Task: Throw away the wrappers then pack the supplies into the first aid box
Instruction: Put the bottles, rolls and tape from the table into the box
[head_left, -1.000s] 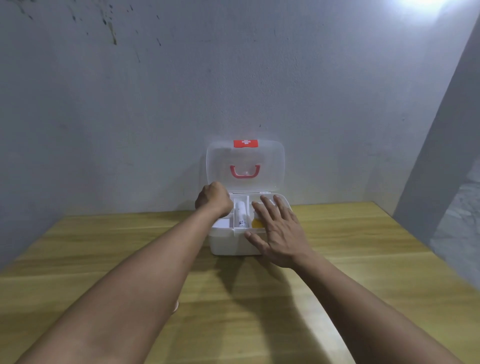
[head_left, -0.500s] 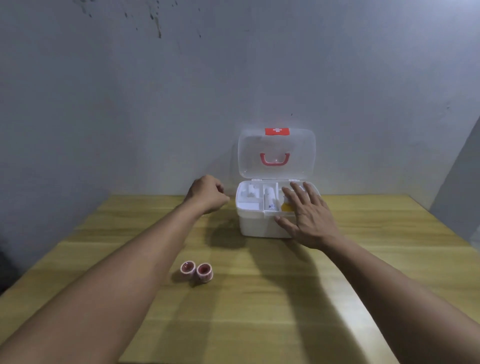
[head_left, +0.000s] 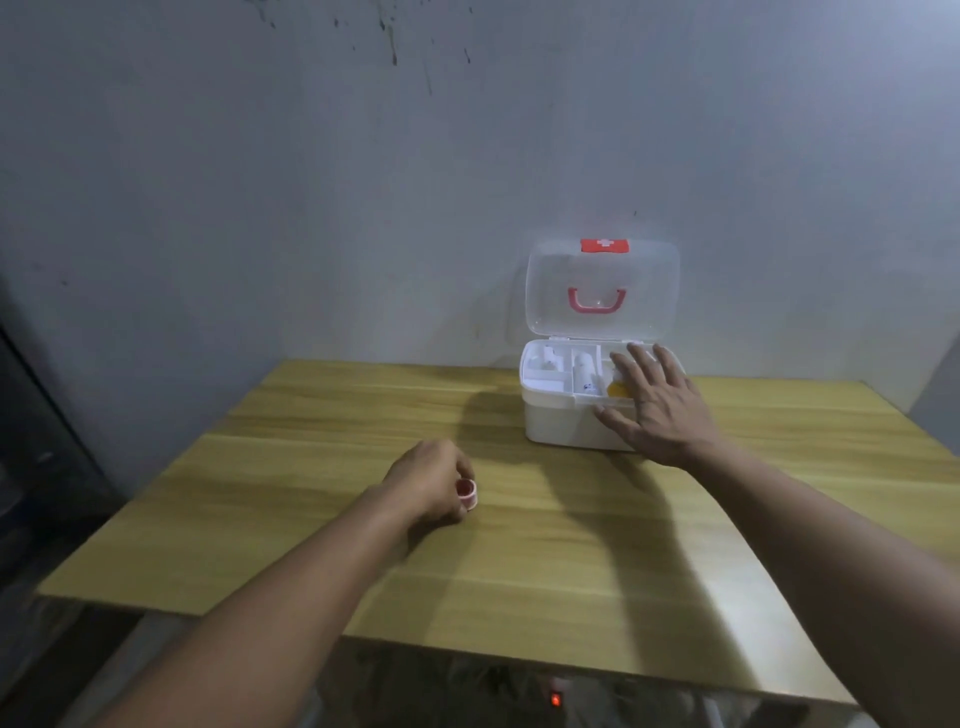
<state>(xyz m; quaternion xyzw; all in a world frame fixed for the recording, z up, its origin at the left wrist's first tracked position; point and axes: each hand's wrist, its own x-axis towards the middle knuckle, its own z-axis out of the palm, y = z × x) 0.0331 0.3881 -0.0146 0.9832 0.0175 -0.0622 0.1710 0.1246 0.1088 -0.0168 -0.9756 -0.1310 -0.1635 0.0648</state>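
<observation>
The white first aid box (head_left: 561, 423) stands at the back of the wooden table (head_left: 519, 571), its clear lid (head_left: 602, 291) with a red handle upright and open. Its tray compartments hold white supplies, a small tube (head_left: 584, 371) and something yellow (head_left: 618, 389). My right hand (head_left: 654, 405) lies flat, fingers spread, on the box's front right rim. My left hand (head_left: 431, 483) is down on the middle of the table, fingers curled around a small pink tape roll (head_left: 466, 491). Any second roll is hidden under that hand.
The grey wall rises right behind the box. The table's left edge (head_left: 156, 467) and front edge (head_left: 467, 644) are in view. A dark object stands on the floor at the far left. A small red light (head_left: 556, 699) glows below the front edge.
My left hand has come back from the box to the middle of the table and closed on the tape rolls that lay there. The right hand stays on the box.
</observation>
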